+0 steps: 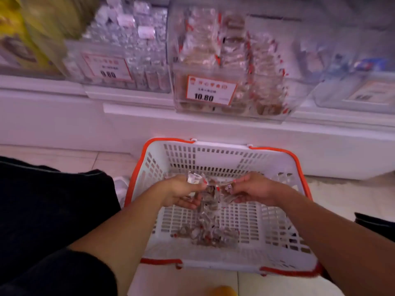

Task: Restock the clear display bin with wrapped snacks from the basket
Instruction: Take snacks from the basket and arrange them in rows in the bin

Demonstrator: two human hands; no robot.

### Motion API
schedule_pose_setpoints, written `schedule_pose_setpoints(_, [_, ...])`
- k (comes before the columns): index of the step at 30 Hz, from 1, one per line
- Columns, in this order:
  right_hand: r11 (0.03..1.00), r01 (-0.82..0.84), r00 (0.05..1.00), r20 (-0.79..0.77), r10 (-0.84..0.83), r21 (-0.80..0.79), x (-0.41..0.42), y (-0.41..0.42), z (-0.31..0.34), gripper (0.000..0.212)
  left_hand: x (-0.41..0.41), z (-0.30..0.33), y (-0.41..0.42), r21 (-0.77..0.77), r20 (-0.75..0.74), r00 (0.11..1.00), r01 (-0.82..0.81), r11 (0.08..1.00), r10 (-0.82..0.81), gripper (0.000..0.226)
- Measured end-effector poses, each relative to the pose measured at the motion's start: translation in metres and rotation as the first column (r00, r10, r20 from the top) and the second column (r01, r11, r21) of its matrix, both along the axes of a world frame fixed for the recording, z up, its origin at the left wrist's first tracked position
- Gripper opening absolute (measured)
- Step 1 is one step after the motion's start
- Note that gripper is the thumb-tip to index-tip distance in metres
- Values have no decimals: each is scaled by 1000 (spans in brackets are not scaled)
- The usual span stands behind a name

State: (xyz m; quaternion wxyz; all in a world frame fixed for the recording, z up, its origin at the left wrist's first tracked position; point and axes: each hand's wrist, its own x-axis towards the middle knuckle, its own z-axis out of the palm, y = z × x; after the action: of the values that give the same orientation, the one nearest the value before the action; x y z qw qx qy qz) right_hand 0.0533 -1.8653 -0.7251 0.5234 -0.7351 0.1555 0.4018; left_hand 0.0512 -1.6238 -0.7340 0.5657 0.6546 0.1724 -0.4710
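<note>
A white basket point(215, 161) with orange handles sits on the floor in front of me. Both hands are inside it, raised above the bottom. My left hand point(181, 194) and my right hand point(255, 190) each grip a bunch of clear-wrapped brown snacks point(210, 195), and some pieces hang or fall between them. A small pile of wrapped snacks point(208, 235) lies on the basket bottom. The clear display bin point(232, 67) with a 10.80 price tag point(210, 89) stands on the shelf above, partly filled with the same snacks.
Another clear bin point(119, 50) with a 9.80 tag stands to the left, and more bins point(359, 82) to the right. A white shelf ledge point(149, 116) runs below them. My dark-clothed knee point(53, 210) is at the left. A yellow object point(223, 291) lies near the bottom edge.
</note>
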Motion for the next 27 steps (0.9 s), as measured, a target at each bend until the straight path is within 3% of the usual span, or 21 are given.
schedule_pose_setpoints(3, [970,-244,959,150,242,-3,12,1,91,7,26,85,3,-54,140,975,183,982,-174,47])
schedule_pose_setpoints(6, [935,-349,900,302,315,63,7,-3,178,9,40,175,8,-178,200,937,323,929,-288,52])
schedule_pose_setpoints(8, [927,-349,880,388,273,140,3,-6,223,16,43,224,10,-289,246,923,361,887,-295,38])
schedule_pose_setpoints(10, [925,-323,852,488,192,200,3,-4,258,17,42,259,6,-297,330,906,366,882,-265,30])
schedule_pose_setpoints(13, [937,-285,751,654,87,202,9,10,287,19,45,284,-12,-179,498,840,341,923,-214,39])
schedule_pose_setpoints(16, [925,-232,719,694,-45,301,17,19,289,16,49,285,-26,-189,562,822,235,953,-92,44])
schedule_pose_setpoints(19, [946,-200,648,759,-67,255,29,15,283,12,58,281,-30,-207,525,850,186,961,-51,65])
schedule_pose_setpoints(21, [947,-199,617,783,-79,253,36,11,283,11,64,281,-31,-298,431,900,205,932,-60,80])
schedule_pose_setpoints(24, [936,-200,617,779,-110,290,44,7,282,11,72,283,-32,-525,263,962,201,827,-67,73])
schedule_pose_setpoints(27, [945,-125,605,778,-168,301,53,0,278,23,77,283,-33,-590,191,981,133,796,-22,63])
